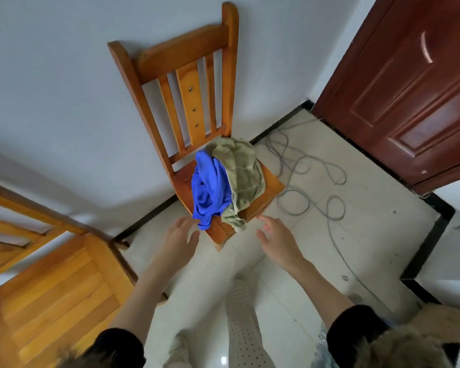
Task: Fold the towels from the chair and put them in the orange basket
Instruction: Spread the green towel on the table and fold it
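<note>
Head view: blue towel (210,189) and olive towel (243,179) lying unfolded on chair (186,83), left hand (179,235) and right hand (276,236) reaching open-fingered, gripping nothing.

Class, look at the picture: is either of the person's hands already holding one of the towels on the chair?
No: both the left hand and the right hand reach open toward the chair, gripping neither the blue towel nor the green towel.

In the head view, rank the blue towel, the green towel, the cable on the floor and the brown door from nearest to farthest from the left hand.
From the left hand:
1. Blue towel, on the chair seat just above the fingertips.
2. Green towel, beside it to the right.
3. Cable, looped on the floor right of the chair.
4. Brown door, far right.
</note>
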Motion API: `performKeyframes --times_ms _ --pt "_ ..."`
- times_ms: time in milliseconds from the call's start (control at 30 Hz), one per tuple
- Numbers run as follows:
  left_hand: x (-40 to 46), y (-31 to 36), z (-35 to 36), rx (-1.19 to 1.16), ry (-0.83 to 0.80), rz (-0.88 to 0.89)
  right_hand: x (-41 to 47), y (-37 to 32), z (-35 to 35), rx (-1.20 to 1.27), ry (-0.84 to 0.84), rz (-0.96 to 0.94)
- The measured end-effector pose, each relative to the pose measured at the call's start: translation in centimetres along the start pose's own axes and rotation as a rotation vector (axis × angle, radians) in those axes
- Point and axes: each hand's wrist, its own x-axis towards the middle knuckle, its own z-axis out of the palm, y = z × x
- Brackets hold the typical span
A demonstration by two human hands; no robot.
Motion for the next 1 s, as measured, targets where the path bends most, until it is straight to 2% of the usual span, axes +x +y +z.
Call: performKeyframes --times_ms 100,233,367,467,733,867,1000 --pt "3.4 0.8 2.6 -0.05 -0.003 -0.102 4.0 2.5 0.1 0.003 -0.089 0.003" --pt "6.9 0.6 6.0 -0.029 -0.072 -0.154 9.5 4.8 1.6 0.054 -0.183 0.036" --pt "10.6 -0.6 7.7 -0.025 -0.089 -0.197 14.6 5.9 4.7 0.091 -0.202 0.055" --pt "13.1 -1.6 8.7 -0.023 -0.094 -0.195 18.9 6.7 7.5 -0.004 -0.207 0.108" --pt "16.8 -4.6 12.0 -0.053 -0.078 -0.229 25.2 8.5 14.6 -0.208 -0.049 0.239" --pt "17.7 -5.4 12.5 -0.076 -0.093 -0.209 26.0 9.4 14.4 -0.002 0.124 0.329" --pt "18.4 -4.5 10.8 -0.112 -0.078 -0.154 25.7 8.2 9.5 0.218 0.275 0.32"
